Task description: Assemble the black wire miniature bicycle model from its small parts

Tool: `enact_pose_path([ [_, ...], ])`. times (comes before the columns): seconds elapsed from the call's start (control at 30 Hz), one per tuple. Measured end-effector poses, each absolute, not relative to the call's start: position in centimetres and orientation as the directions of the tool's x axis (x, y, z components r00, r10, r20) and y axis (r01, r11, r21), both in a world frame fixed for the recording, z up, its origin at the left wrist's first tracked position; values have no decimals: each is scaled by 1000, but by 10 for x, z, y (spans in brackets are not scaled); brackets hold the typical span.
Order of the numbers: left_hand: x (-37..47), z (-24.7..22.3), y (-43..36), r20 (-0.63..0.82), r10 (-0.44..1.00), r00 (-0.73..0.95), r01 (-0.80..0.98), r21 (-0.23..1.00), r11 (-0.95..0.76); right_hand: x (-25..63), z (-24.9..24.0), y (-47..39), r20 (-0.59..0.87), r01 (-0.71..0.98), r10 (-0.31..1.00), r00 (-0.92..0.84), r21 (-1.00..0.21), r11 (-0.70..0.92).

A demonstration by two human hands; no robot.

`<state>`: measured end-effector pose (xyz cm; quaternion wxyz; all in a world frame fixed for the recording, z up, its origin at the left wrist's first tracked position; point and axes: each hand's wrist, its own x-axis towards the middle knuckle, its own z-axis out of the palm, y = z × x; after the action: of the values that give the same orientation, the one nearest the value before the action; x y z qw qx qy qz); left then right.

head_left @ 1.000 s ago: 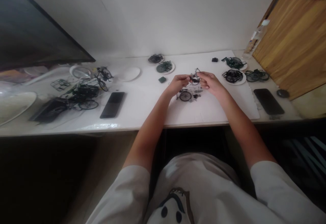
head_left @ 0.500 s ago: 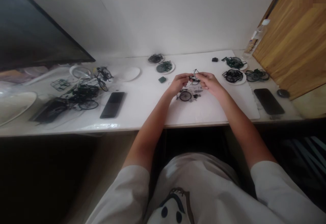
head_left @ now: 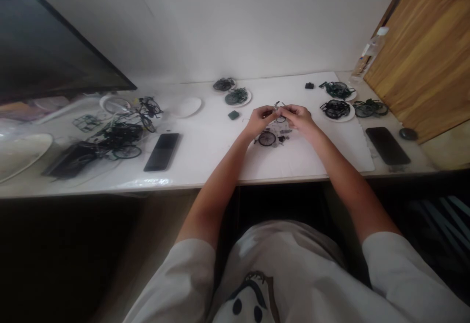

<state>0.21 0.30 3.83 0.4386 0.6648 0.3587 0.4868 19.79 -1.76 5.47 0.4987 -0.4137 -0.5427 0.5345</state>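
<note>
Poking up, small thin part [head_left: 276, 103], seemingly grey

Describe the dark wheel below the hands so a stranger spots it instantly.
On the table, find the white board. Just below the left hand is the dark wheel. Its round outline sets it apart from the small irregular parts on its right.
</note>
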Motion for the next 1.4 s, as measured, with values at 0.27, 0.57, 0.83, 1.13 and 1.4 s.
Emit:
enact_pose_path([
  [0.27,4,34,9,345,912,220,14,934,-357,198,50,-15,91,-105,980,-177,-992,74],
  [0.57,5,33,10,360,915,184,35,928,-372,197,53,-18,98,-119,971,-218,-990,74],
  [0.83,1,32,12,380,908,176,59,917,-396,193,63,-26,69,-143,960,-273,-989,30],
  [1.13,0,26,16,422,897,131,133,890,-437,195,61,-25,72,-165,947,-312,-986,21],
  [1.4,3,23,16,452,891,40,244,861,-447,195,64,-28,86,-152,934,-346,-988,35],
])
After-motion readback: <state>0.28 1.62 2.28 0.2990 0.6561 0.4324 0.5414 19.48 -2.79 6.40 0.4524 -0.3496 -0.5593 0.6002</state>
